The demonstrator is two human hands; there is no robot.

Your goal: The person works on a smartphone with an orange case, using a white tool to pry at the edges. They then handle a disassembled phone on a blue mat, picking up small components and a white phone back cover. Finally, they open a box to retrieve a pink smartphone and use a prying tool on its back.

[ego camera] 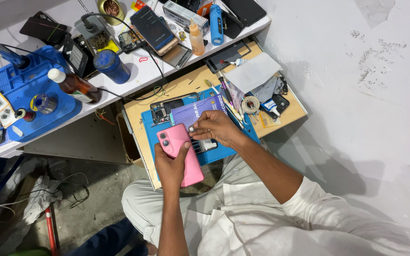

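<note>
While the left hand (171, 163) grips the pink phone (181, 154) from below — thumb across its back, camera end up — the phone hovers over the blue mat (214, 154) on the pulled-out drawer. Reaching in with a bent wrist, the right hand (214, 128) pinches a small pale part (191, 128) just beside the phone's top edge.

White plastered wall (357, 71) fills the right side, scuffed and chipped, with grey marks and soft shadow low down. White bench (134, 71) runs across the top left, cluttered. A wooden drawer (186, 85) is pulled out from under it, edge worn. Below the bench, bare concrete floor (86, 208), dusty, with loose wires (72, 189) and crumpled rags (36, 199). A red-and-white rod (51, 227) lies on the floor at lower left. Light even, bright, diffuse.
</note>
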